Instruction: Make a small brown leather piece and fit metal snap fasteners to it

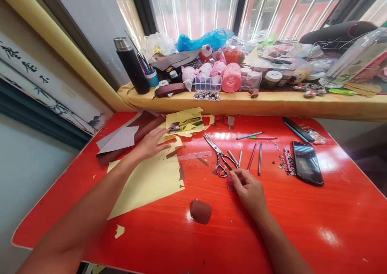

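My left hand [152, 143] is stretched out with its fingers apart, over the edge of the yellow paper [151, 177] and beside the rolled brown leather-like sheet [148, 124]. Pliers with yellow handles [184, 125] lie just beyond its fingertips. My right hand [248, 189] is closed, thumb and fingers pinched at the rim of a small clear round piece [230, 184]. Right by those fingertips are the handles of open silver scissors [217, 151]. A curved brown leather-like piece [200, 211] sits on the red table, nearer to me.
A clear ruler [195, 155], pens [260, 159] and scraps lie mid-table on the red top [287, 225]. To the right are a black phone [307, 163] and small metal bits [287, 163]. Along the cluttered window ledge stand a black flask [132, 66] and a pink jar [231, 78].
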Tool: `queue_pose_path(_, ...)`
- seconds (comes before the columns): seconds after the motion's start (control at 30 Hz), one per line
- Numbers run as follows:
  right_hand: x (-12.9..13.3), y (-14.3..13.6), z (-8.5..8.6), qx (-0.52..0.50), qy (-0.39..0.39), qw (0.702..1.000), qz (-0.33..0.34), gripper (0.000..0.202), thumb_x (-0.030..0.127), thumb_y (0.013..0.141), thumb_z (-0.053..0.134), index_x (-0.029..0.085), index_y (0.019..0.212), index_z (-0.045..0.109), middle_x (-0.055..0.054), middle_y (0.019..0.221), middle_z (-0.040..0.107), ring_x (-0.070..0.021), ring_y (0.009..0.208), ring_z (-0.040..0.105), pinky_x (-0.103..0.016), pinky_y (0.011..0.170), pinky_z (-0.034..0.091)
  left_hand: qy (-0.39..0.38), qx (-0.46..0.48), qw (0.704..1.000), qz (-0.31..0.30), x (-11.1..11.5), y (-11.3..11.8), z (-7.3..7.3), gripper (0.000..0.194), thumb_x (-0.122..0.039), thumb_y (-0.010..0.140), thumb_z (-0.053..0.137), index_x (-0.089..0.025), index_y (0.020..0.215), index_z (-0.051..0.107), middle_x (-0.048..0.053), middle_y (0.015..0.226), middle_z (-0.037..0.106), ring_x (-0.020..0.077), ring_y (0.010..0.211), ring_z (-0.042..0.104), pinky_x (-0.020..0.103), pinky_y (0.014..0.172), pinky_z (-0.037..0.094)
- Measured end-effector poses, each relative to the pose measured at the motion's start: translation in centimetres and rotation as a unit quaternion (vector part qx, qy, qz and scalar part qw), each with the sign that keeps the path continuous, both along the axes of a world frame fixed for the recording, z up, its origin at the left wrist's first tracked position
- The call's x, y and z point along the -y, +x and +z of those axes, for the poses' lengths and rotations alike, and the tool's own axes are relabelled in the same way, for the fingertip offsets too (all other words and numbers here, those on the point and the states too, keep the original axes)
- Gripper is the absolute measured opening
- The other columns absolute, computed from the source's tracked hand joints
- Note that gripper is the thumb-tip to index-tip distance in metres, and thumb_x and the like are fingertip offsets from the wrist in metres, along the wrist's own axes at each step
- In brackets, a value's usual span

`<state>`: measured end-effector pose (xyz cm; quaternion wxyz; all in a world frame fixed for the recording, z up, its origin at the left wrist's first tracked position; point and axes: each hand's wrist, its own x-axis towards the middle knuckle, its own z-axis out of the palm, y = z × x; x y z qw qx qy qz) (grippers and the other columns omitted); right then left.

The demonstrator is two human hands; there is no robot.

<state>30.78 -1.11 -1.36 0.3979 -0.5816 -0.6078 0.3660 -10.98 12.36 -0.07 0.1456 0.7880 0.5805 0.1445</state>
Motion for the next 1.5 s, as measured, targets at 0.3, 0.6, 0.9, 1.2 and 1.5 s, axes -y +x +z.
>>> queue_pose_path(0.3,0.0,0.1,-0.4,0.020,0.006,1.000,-0.020,0.044,0.063,0.098,0.060,0.022,0.087,0.073,-0.002,0.058,0.068,-0.0194,0.051,0.062,-0.029,0.051,0.050,-0.015,-0.090,0.995,0.032,3.5,1.4,-3.6,0.062,-0.056,0.108,0.032,-0.029,0.163,0.044,0.006,0.176,0.026,0.0293,0.164,0.021,0.053,0.133,0.015)
queue_pose_path(0.6,0.0,-0.2,-0.2,0.016,0.002,0.999,-0.037,0.044,0.063,0.097,0.062,0.020,0.088,0.072,-0.003,0.060,0.069,-0.0190,0.053,0.064,-0.028,0.053,0.052,0.002,-0.064,0.998,0.007,3.7,0.9,-3.4,0.054,-0.045,0.108,0.037,-0.028,0.157,0.051,0.005,0.172,0.037,0.0261,0.161,0.030,0.053,0.133,0.019)
queue_pose_path(0.9,0.0,-0.5,0.1,0.023,0.016,0.997,-0.067,0.045,0.063,0.096,0.062,0.019,0.088,0.071,0.000,0.060,0.063,-0.0164,0.052,0.059,-0.025,0.051,0.048,0.164,0.082,0.982,-0.051,7.0,4.5,0.3,0.029,-0.037,0.107,0.053,-0.019,0.119,0.072,0.012,0.115,0.074,0.0278,0.114,0.066,0.047,0.104,0.053)
queue_pose_path(1.2,-0.1,-0.5,0.2,0.049,0.038,0.996,-0.068,0.037,0.053,0.098,0.062,0.019,0.087,0.071,0.003,0.058,0.057,-0.0128,0.051,0.049,-0.024,0.051,0.041,0.052,0.067,0.931,-0.354,15.3,12.6,3.0,0.070,-0.065,0.093,0.070,-0.020,0.144,0.054,0.016,0.137,0.066,0.0334,0.120,0.059,0.049,0.105,0.046)
queue_pose_path(1.5,0.0,-0.4,-0.1,0.043,0.025,0.997,-0.060,0.037,0.054,0.100,0.061,0.019,0.089,0.071,0.002,0.060,0.061,-0.0140,0.052,0.056,-0.025,0.054,0.044,-0.003,0.079,0.944,-0.320,17.2,13.6,0.3,0.020,-0.025,0.107,0.054,-0.020,0.123,0.065,0.010,0.114,0.071,0.0239,0.096,0.062,0.040,0.086,0.048)
